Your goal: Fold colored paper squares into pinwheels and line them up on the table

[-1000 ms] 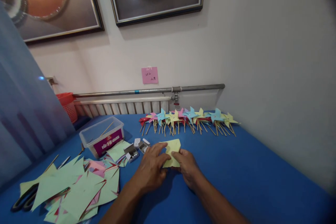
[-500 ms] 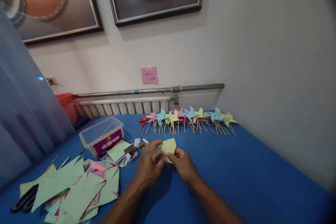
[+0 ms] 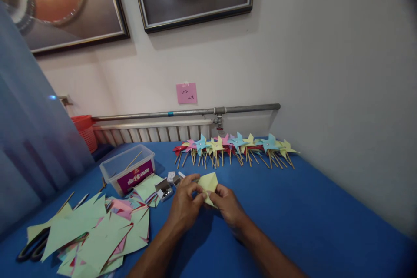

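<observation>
A yellow piece of paper [image 3: 209, 181] is held between my two hands over the middle of the blue table. My left hand [image 3: 188, 200] pinches its left and lower edge, with the fingers curled. My right hand [image 3: 229, 204] grips the lower right side, thumb on top. The paper looks bent; my fingers hide part of it. Just left of my left hand lie a small box of metal pins [image 3: 164, 190] and another small box [image 3: 176, 180]. Beyond my hands, several finished paper pinwheels [image 3: 216, 147] on sticks lie in a row.
At the left a pile of cut paper sheets [image 3: 104, 239] partly covers black-handled scissors [image 3: 34, 245]. Behind it stands a clear plastic tub [image 3: 127, 167] with a stick inside. A pipe [image 3: 254, 108] and a radiator [image 3: 153, 132] run along the wall. A red basket [image 3: 85, 132] stands back left.
The yellow paper has tilted slightly and shows a more pointed top corner. Both hands keep hold of it in nearly the same place. The whole view has shifted a little.
</observation>
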The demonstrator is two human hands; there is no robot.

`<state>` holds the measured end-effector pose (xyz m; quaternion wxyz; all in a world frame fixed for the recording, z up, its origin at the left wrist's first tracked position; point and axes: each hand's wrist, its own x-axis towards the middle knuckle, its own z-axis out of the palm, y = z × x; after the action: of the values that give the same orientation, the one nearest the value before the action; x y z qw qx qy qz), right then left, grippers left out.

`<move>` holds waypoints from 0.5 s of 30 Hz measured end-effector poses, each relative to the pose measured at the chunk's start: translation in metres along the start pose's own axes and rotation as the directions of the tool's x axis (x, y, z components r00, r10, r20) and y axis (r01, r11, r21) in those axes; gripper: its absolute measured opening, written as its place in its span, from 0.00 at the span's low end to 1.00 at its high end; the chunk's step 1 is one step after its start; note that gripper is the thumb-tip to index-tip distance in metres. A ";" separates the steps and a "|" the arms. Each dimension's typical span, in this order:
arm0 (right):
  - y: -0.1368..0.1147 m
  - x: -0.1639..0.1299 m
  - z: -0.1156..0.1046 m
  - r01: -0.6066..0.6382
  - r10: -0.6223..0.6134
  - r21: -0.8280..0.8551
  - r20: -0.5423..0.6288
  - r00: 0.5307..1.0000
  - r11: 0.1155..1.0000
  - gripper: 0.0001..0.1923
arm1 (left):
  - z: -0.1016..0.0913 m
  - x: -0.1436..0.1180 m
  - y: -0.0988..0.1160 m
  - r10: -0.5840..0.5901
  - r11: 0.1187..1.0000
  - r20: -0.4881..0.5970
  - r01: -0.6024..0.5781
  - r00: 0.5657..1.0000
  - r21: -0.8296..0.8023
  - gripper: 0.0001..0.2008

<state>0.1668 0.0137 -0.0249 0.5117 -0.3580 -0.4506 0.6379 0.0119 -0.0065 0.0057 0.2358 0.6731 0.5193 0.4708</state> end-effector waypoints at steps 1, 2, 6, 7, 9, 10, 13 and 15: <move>-0.001 -0.001 0.000 -0.012 0.012 0.010 0.010 1.000 1.000 0.22 | -0.001 0.001 0.000 -0.007 1.000 0.007 0.007 1.000 -0.003 0.07; -0.002 -0.003 0.000 -0.023 0.022 0.021 0.021 1.000 1.000 0.23 | -0.001 0.001 0.000 -0.012 1.000 0.012 0.012 1.000 -0.004 0.07; -0.003 -0.004 -0.002 -0.051 0.048 0.058 0.052 0.997 0.997 0.24 | -0.002 0.001 0.001 -0.012 1.000 0.013 0.011 1.000 0.009 0.07; -0.003 -0.004 -0.003 -0.056 0.053 0.060 0.057 0.997 0.997 0.24 | -0.002 0.001 0.001 -0.012 1.000 0.010 0.012 1.000 0.018 0.07; -0.003 -0.004 -0.004 -0.062 0.058 0.062 0.063 0.996 0.996 0.25 | -0.002 0.001 0.000 -0.014 0.999 0.007 0.014 1.000 0.034 0.07; -0.004 -0.004 -0.004 -0.066 0.062 0.060 0.068 0.996 0.996 0.25 | -0.003 0.001 0.000 -0.013 0.999 0.008 0.013 1.000 0.040 0.07; -0.006 -0.006 -0.005 -0.071 0.067 0.048 0.086 0.994 0.996 0.25 | -0.003 0.001 -0.002 -0.001 0.999 0.003 0.001 1.000 0.045 0.08; -0.007 -0.007 -0.005 -0.073 0.068 0.041 0.109 0.992 0.996 0.26 | -0.004 0.002 -0.003 0.009 0.999 -0.007 -0.008 1.000 0.050 0.08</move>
<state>0.1749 0.0083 -0.0198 0.4719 -0.3273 -0.4499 0.6840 0.0072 -0.0042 0.0056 0.2151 0.6793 0.5288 0.4612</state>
